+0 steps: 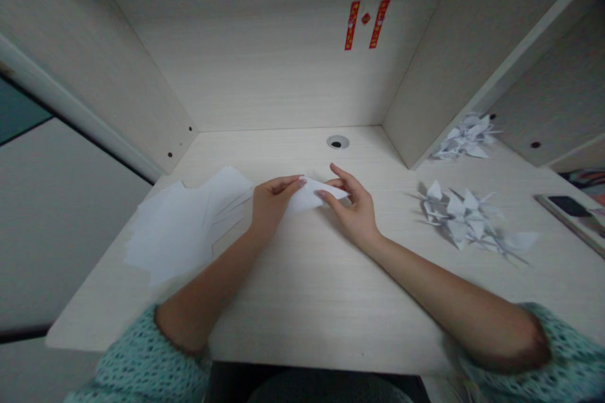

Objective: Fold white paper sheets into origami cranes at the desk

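A folded piece of white paper (309, 194), tapering to a point on the right, is held between both hands over the middle of the desk. My left hand (275, 200) pinches its left part, thumb on top near the upper edge. At the pointed right end, my right hand (352, 204) grips it between thumb and fingers, with the index finger raised. The fingers behind the paper are partly hidden. Just left of my left hand lies a spread stack of white paper sheets (174, 227).
Several folded white paper cranes (460, 214) lie in a pile at the right, with another pile (467, 136) behind, beside the divider panel. A dark-screened phone (570, 206) rests on a flat object at far right. A round cable hole (338, 142) sits near the back wall.
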Tool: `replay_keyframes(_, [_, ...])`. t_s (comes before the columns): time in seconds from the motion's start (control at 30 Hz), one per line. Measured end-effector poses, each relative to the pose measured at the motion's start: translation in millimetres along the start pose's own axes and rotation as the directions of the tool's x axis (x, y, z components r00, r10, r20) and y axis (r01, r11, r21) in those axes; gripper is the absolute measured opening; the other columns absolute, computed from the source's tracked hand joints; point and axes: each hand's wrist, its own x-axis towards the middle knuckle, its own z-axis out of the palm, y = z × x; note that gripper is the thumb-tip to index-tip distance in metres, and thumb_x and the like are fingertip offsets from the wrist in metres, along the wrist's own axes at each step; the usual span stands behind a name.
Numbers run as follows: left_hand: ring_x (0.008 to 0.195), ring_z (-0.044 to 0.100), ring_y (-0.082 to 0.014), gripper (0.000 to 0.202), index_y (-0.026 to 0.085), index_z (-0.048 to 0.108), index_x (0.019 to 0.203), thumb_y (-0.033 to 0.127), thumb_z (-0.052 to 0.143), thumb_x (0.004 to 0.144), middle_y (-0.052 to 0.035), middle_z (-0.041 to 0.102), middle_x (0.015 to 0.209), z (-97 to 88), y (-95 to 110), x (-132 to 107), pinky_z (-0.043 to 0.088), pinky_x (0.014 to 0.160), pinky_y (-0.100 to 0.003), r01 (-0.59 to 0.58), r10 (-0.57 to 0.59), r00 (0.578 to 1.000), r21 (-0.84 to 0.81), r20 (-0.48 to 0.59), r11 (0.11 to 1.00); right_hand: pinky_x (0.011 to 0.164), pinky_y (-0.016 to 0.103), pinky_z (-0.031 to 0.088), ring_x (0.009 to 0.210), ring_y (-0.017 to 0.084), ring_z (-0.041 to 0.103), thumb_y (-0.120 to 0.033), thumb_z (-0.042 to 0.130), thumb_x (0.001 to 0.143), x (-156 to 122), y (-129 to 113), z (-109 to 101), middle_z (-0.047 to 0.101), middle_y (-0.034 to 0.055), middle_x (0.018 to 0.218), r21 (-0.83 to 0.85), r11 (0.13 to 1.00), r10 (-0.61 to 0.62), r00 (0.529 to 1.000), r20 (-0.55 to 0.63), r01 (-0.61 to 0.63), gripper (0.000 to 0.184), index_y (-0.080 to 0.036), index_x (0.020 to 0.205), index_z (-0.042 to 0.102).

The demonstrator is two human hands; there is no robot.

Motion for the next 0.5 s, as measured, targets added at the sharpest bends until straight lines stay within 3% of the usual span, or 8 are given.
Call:
replay_keyframes(0.07, [0.07,0.063,-0.0139,0.028,0.019,0.077,0.086,0.038,0.076,0.064,-0.0054,0.075,0.085,0.7,0,1,0.047,0.065,-0.025,0.028,-0.031,0.998,-0.063,-0.059,0.998,0.064,0.028,0.048,0.064,0.013,0.057,-0.038,0.078,0.066,1,-2,2,0.064,-0.0014,0.078,0.101,0.99,0.101,0.993,-0.059,-0.094,0.068,-0.024,0.127,0.053])
replay_keyframes(0.1, [0.069,0.062,-0.0128,0.029,0.019,0.077,0.086,0.038,0.076,0.065,-0.0048,0.075,0.083,1.6,0,0,0.046,0.063,-0.024,0.038,-0.045,0.995,-0.082,-0.088,0.996,0.059,0.027,0.045,0.057,0.011,0.053,-0.04,0.078,0.064,2,-3,4,0.06,-0.0039,0.07,0.148,0.979,0.153,0.987,-0.057,-0.143,0.066,-0.023,0.123,0.054])
replay_keyframes(0.2, [0.069,0.061,-0.0122,0.026,0.018,0.076,0.082,0.037,0.076,0.065,-0.0041,0.074,0.081,6.8,0,-5,0.045,0.062,-0.023,0.036,-0.052,0.988,-0.11,-0.145,0.993,0.049,0.025,0.036,0.049,0.009,0.043,-0.047,0.076,0.064,0,-7,6,0.051,-0.0047,0.056,0.161,0.943,0.282,0.956,0.074,-0.291,0.037,-0.017,0.081,0.064])
replay_keyframes(0.27, [0.073,0.063,-0.0131,0.023,0.018,0.076,0.08,0.036,0.076,0.065,-0.0044,0.074,0.082,11.3,1,-11,0.046,0.064,-0.023,0.012,-0.03,0.991,-0.14,-0.13,0.99,0.046,0.025,0.028,0.047,0.008,0.038,-0.05,0.074,0.065,-3,-10,7,0.047,-0.0044,0.051,0.111,0.932,0.329,0.934,0.141,-0.345,0.038,-0.016,0.061,0.058])
replay_keyframes(0.37, [0.073,0.063,-0.0135,0.022,0.018,0.075,0.078,0.035,0.076,0.065,-0.0048,0.074,0.082,16.3,3,-18,0.048,0.066,-0.024,0.008,-0.024,0.995,-0.168,-0.093,0.986,0.045,0.025,0.022,0.046,0.007,0.034,-0.049,0.074,0.066,-6,-12,9,0.044,-0.005,0.048,0.123,0.919,0.358,0.923,0.14,-0.375,0.04,-0.016,0.054,0.054])
replay_keyframes(0.5, [0.069,0.062,-0.0119,0.019,0.018,0.075,0.077,0.034,0.074,0.066,-0.004,0.074,0.08,16.3,5,-19,0.047,0.063,-0.023,0.015,-0.031,0.995,-0.157,-0.1,0.988,0.046,0.025,0.022,0.046,0.007,0.033,-0.048,0.075,0.065,-8,-14,9,0.046,-0.0046,0.049,0.205,0.886,0.393,0.908,0.148,-0.417,0.037,-0.015,0.056,0.06])
